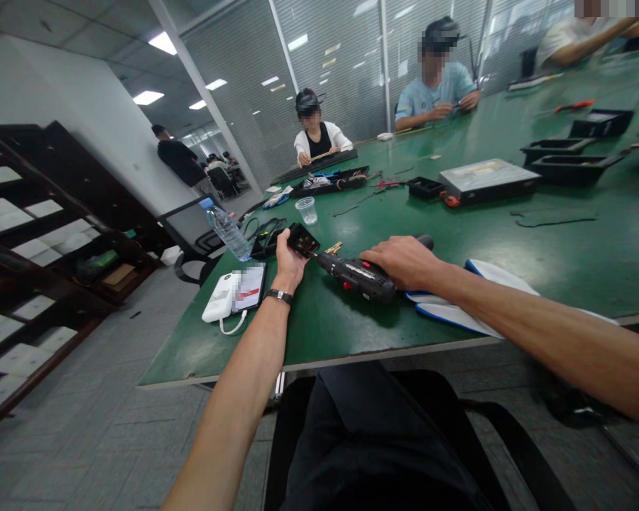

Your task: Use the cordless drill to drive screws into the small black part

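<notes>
My left hand (290, 260) is closed around a small black box-like part (303, 240), its thumb over the near edge. My right hand (405, 260) grips a black cordless screwdriver (356, 275) with red buttons, which lies sideways just above the green table. The bit of the screwdriver points left and reaches the right side of the black part; whether it touches a screw is too small to tell. Brass-coloured small pieces (334, 248) lie behind the tool's nose. Beneath my right forearm are white gloves with blue trim (458, 312).
On the left stand a water bottle (226, 228), a white power bank (219, 298) with a cable, and a phone (248, 286). A clear plastic cup (306, 210) is farther back. Black trays (569, 167), a grey-topped box (488, 181) and co-workers line the table's far side.
</notes>
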The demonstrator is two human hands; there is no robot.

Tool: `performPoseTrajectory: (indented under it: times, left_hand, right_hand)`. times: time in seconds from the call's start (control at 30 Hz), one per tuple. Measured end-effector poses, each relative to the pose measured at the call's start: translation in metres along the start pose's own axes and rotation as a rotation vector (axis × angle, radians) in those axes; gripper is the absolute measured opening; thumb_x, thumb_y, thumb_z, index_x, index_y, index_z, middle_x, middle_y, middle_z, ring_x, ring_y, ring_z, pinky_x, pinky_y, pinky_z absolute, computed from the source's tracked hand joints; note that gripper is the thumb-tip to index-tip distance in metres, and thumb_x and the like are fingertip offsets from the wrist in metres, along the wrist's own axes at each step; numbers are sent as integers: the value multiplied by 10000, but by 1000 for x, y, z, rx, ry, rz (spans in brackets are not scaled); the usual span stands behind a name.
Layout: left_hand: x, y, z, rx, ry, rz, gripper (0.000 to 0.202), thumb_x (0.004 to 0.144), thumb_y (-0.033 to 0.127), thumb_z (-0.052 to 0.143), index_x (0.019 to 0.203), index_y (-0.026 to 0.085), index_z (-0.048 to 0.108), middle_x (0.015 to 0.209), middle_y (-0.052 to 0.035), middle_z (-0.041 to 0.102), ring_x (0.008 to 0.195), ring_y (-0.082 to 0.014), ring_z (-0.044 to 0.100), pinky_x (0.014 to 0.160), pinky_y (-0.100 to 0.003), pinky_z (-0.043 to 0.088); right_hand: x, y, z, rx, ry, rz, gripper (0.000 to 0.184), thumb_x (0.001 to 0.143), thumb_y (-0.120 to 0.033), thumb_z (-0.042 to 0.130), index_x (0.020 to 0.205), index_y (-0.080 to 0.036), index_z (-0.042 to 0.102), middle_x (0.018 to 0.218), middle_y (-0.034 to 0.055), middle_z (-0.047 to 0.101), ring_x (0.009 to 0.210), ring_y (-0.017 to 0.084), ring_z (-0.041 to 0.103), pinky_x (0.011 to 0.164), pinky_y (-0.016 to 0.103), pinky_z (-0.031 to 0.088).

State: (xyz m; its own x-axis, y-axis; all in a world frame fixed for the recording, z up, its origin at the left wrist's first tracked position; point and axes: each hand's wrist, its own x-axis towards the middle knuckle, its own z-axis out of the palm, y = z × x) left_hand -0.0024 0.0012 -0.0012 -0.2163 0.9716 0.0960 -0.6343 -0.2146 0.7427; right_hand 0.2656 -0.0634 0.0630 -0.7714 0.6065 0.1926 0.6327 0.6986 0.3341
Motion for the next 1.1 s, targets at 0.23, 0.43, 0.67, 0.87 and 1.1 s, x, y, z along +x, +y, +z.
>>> performPoseTrajectory:
  times: [0.23, 0.43, 0.67, 0.87, 1.1]
  left_hand:
    - [0, 0, 0, -14, 9, -10, 404, 780, 531, 606, 1006, 202, 660, 976, -73, 692, 943, -235, 641, 775, -346, 520]
    - [0, 0, 1, -16, 21, -9, 404, 778, 528, 608, 999, 194, 661, 972, -77, 690, 947, -241, 641, 779, -353, 523]
    - [-1, 1, 1, -24, 8, -9, 405, 769, 525, 616, 1003, 197, 660, 969, -77, 689, 941, -235, 638, 776, -347, 518]
    - [-1, 1, 1, 14, 2, 2, 421, 773, 539, 591, 1001, 192, 659, 964, -83, 686, 905, -241, 640, 735, -355, 518]
    - [-1, 1, 2, 11, 16, -6, 411, 780, 537, 585, 1002, 198, 654, 958, -75, 689, 906, -230, 644, 736, -338, 518]
  right_hand:
    - [0, 1, 0, 4, -10, 7, 341, 807, -270, 596, 1142, -217, 634, 922, 85, 720, 784, 225, 624, 679, 311, 340]
    - [0, 1, 1, 5, 2, 2, 333, 805, -274, 596, 1132, -222, 631, 910, 80, 716, 766, 224, 618, 669, 314, 329]
    - [1, 0, 1, -6, -11, 8, 344, 811, -274, 589, 1148, -221, 633, 904, 83, 716, 766, 227, 619, 654, 313, 322]
    - [1, 1, 2, 6, -8, 7, 326, 811, -278, 588, 1127, -218, 636, 910, 86, 719, 771, 227, 622, 667, 314, 324]
    - [0, 0, -1, 7, -15, 9, 326, 812, -281, 585, 1128, -219, 634, 917, 87, 720, 784, 232, 625, 671, 318, 329]
